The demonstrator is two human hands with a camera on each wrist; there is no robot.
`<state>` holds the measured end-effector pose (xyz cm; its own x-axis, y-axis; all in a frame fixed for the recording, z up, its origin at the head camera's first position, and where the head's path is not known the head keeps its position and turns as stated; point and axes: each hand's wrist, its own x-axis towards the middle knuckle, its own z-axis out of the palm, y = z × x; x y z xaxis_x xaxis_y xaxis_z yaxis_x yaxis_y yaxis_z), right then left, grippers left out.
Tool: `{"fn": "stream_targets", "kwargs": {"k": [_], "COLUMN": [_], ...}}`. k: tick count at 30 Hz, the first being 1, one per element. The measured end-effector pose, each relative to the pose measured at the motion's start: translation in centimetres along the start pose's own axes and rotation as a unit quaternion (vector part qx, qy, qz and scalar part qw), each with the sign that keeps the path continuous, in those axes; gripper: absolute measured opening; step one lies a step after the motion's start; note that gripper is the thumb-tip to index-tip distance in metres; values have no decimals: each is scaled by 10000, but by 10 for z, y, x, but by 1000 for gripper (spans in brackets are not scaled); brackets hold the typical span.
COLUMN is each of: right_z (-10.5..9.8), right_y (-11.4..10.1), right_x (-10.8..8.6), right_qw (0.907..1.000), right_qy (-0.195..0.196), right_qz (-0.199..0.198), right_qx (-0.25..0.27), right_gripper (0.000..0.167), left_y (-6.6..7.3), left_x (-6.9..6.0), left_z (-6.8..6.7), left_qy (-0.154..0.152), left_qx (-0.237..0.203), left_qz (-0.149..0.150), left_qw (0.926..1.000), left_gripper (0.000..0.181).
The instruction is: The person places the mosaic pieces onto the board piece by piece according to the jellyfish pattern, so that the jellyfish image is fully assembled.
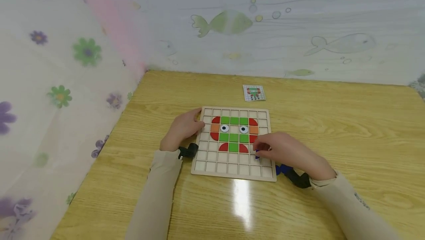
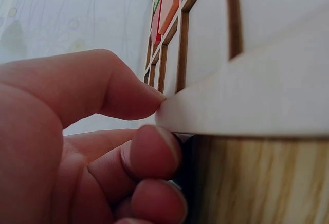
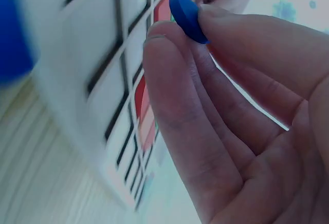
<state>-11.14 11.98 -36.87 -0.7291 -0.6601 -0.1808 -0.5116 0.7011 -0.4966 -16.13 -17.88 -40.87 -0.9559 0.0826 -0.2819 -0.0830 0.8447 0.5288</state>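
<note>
A square wooden grid board lies on the table, with red, green and orange tiles and two eye discs set in its cells. My left hand grips the board's left edge; in the left wrist view its thumb is on the rim and curled fingers sit beside and below. Over the lower right cells, my right hand pinches a small blue piece between thumb and fingertips. The piece looks thin with a curved edge, and its full outline is partly hidden.
Blue pieces lie at the board's lower right, partly hidden by the right wrist's camera. A small pattern card with a similar coloured figure lies behind the board. Painted walls border the table at the back and left.
</note>
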Motion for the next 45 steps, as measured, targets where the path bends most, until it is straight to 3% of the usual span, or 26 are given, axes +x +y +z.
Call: {"fn": "stream_targets", "kwargs": {"k": [10, 18, 28, 45], "right_z": [14, 27, 41, 42], "right_y": [-28, -44, -47, -49], "right_x": [30, 49, 53, 53], "right_qw": [9991, 9993, 9984, 9959], "right_qy": [-76, -23, 185, 168], "right_qz": [-420, -355, -537, -871], "right_qx": [-27, 88, 37, -186], "right_gripper": [8, 12, 12, 13], "left_y": [-2, -2, -1, 0], "left_x": [0, 0, -2, -2], "left_z": [1, 2, 3, -1], "left_qy": [8, 13, 27, 27], "left_qx": [-63, -86, -36, 54], "left_qz": [-14, -11, -5, 51], "left_qw": [10000, 10000, 10000, 10000], "left_gripper": [65, 65, 64, 64]}}
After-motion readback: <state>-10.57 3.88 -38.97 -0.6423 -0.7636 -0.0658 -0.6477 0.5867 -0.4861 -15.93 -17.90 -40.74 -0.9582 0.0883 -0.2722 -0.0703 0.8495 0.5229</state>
